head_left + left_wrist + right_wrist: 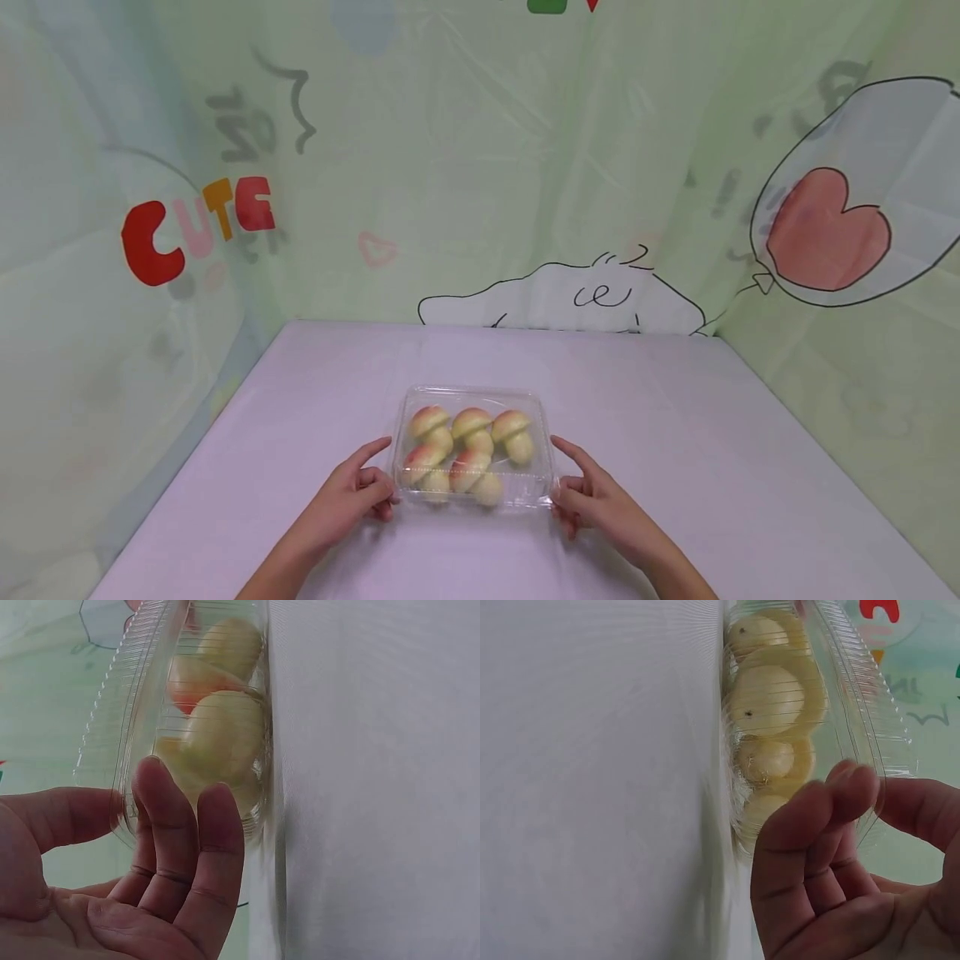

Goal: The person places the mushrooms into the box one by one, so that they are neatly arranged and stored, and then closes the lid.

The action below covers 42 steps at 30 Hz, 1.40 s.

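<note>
A clear plastic clamshell box with its lid down lies on the table in front of me. Inside are several yellow mushroom-shaped pieces with a red blush on their caps. At the box's left side, my left hand pinches the rim near the front corner, index finger stretched along the edge. My right hand grips the opposite front corner in the same way. In the left wrist view the thumb is on one side of the rim and curled fingers are on the other.
A pale lilac cloth covers the table. Pale green printed curtains hang behind it and along both sides, close to the table's edges.
</note>
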Tool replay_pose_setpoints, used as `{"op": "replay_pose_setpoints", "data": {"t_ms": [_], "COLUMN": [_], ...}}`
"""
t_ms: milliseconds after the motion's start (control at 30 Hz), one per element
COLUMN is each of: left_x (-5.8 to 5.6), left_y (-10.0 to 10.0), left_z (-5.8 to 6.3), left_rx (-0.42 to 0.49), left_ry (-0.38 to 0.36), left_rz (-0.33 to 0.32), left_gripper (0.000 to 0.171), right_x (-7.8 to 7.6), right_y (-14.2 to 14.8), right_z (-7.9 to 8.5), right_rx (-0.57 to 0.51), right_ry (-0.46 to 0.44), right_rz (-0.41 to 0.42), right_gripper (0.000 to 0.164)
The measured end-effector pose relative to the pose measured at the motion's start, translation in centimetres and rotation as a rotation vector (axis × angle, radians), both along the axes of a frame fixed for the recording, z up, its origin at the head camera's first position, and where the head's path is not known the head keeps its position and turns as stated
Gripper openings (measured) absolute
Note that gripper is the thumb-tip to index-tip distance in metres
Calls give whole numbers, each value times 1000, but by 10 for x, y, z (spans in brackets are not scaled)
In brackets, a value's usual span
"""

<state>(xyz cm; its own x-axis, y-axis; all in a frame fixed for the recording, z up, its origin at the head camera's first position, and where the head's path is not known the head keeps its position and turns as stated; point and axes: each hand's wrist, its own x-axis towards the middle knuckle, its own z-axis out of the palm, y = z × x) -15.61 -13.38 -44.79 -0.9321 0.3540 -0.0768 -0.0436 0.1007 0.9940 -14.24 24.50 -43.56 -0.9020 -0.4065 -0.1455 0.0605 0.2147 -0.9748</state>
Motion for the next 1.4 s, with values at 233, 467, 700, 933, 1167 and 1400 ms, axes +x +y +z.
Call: {"op": "replay_pose_setpoints", "data": {"t_ms": [233,467,700,933,1167,1400], "left_x": [1,1,1,4,4,2], "left_y": [0,1,2,6,7,4], "left_z": [3,3,6,10,11,9], "left_rx": [-13,-14,-52,-30,-51,-41], "left_ry": [-4,5,46,13,-16,-49], "left_rz": [-5,-5,5,48,64,18], "left_gripper": [77,76,74,73,72,76], "right_x": [0,0,1,1,0,0], "right_y": [1,0,-1,-1,0,0], "right_z": [0,2,3,2,2,1], "right_rx": [-31,-44,-39,-35,-37,-37], "right_ry": [-33,-16,-8,-11,-18,-23], "right_rz": [32,46,36,26,27,19], "right_gripper": [83,83,82,83,83,83]}}
